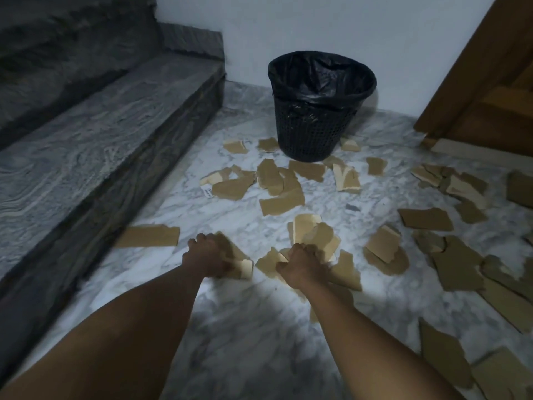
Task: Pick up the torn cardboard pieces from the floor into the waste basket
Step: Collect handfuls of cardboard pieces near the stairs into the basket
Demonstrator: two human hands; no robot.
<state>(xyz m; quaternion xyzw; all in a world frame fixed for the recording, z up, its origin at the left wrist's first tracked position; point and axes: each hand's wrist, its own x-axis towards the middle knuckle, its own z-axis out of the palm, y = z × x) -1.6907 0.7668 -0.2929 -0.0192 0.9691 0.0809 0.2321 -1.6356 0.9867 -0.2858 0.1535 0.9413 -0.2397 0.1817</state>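
Several torn brown cardboard pieces [281, 197] lie scattered over the white marble floor [245, 327]. A black mesh waste basket [314, 131] lined with a black bag stands upright at the far wall, pieces around its base. My left hand [206, 252] is closed on a cardboard piece [239, 261] low over the floor. My right hand [301, 264] grips a bunch of cardboard pieces [314, 232] that stick up past its fingers. Both hands are well short of the basket.
Dark grey stone steps [101, 134] rise along the left. A wooden door [490, 82] stands at the right, with more cardboard pieces [455, 264] strewn in front of it. A flat strip of cardboard [150, 235] lies by the lowest step.
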